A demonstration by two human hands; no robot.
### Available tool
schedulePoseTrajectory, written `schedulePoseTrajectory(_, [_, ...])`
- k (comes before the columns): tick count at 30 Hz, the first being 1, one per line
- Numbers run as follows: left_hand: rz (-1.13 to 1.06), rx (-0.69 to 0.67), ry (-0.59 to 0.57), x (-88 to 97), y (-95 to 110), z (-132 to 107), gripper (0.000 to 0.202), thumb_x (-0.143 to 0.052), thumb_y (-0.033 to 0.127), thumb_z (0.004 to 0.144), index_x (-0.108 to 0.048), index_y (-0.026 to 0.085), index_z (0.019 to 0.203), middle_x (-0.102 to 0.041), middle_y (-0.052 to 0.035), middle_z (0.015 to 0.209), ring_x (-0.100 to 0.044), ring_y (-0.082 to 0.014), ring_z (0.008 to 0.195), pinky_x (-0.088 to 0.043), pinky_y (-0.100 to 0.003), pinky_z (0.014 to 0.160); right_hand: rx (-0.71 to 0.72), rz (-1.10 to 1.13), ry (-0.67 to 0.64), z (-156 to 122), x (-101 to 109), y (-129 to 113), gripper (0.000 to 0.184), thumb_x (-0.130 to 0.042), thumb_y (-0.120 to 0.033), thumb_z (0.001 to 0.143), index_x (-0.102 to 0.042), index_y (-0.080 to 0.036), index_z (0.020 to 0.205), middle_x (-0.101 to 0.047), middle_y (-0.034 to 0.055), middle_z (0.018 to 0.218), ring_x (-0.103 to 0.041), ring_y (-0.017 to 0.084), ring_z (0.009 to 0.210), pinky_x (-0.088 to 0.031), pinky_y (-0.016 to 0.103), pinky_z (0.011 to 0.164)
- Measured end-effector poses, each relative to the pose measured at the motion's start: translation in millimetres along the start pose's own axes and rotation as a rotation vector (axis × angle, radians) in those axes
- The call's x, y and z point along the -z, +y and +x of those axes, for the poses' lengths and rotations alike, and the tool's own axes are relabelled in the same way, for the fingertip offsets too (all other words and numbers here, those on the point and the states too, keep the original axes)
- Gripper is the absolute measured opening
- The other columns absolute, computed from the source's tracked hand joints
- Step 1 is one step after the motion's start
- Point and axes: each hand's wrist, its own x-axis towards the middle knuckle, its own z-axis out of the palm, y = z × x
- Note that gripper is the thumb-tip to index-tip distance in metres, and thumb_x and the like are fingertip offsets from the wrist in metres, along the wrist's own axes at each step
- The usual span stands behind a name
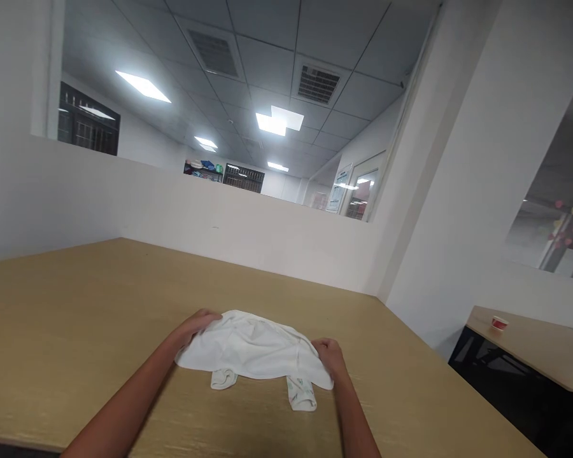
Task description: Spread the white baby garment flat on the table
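Observation:
A small white garment point(253, 350) lies bunched on the wooden table point(76, 305), with two short sleeves or leg ends poking out toward me. My left hand point(195, 326) grips its left edge, fingers curled over the cloth. My right hand point(330, 356) pinches its right edge, fingers closed on the fabric. Both forearms reach in from the bottom of the view.
A white partition wall point(219, 222) runs along the table's far edge and a white pillar point(458, 191) stands at the right corner. A second table point(544, 350) at the right carries a small red and white cup point(499, 323). A gap separates the two tables.

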Motion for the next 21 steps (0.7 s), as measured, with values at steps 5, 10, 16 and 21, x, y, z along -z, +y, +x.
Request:
schedulePoseTrajectory(5, [-0.117, -0.014, -0.083, -0.8, 6, -3, 0.051, -0.081, 0.043, 0.053, -0.075, 0.015, 0.096, -0.077, -0.0094, 0.101, -0.071, -0.0294, 0.094, -0.053, -0.029, 0.068, 0.049, 0.102, 0.124, 4, -1, -5, 0.046, -0.059, -0.053, 0.062, -0.074, -0.016, 0.086, -0.073, 0.0141, 0.092, -0.067, 0.031, 0.090, -0.051, 0.037, 0.080])
schedulePoseTrajectory(10, [-0.271, -0.111, -0.192, -18.8, 42, -26, 0.076, -0.082, 0.056, 0.068, -0.065, 0.021, 0.133, -0.073, -0.0128, 0.123, -0.071, -0.0285, 0.107, -0.058, -0.034, 0.085, 0.039, 0.240, 0.196, 12, -1, -4, 0.051, -0.064, -0.048, 0.057, -0.072, -0.016, 0.095, -0.074, 0.0152, 0.102, -0.070, 0.033, 0.100, -0.055, 0.039, 0.089])
schedulePoseTrajectory(16, [-0.128, -0.499, -0.380, -62.0, 61, -39, 0.081, -0.043, 0.074, 0.098, -0.038, 0.024, 0.161, -0.069, -0.0171, 0.134, -0.068, -0.0286, 0.119, -0.055, -0.040, 0.095, -0.065, 0.504, 0.236, 0, 1, -23, 0.059, -0.083, -0.044, 0.054, -0.070, -0.017, 0.106, -0.074, 0.0119, 0.106, -0.069, 0.034, 0.110, -0.058, 0.037, 0.088])
schedulePoseTrajectory(21, [0.151, -0.486, -0.089, -52.1, 26, -22, 0.063, -0.066, 0.072, 0.081, -0.073, 0.015, 0.107, -0.069, -0.0088, 0.087, -0.061, -0.0234, 0.082, -0.044, -0.032, 0.074, 0.072, 0.764, -0.387, -27, 8, -74, 0.079, -0.090, -0.060, 0.073, -0.062, -0.026, 0.140, -0.057, 0.0108, 0.148, -0.057, 0.033, 0.133, -0.053, 0.041, 0.106])
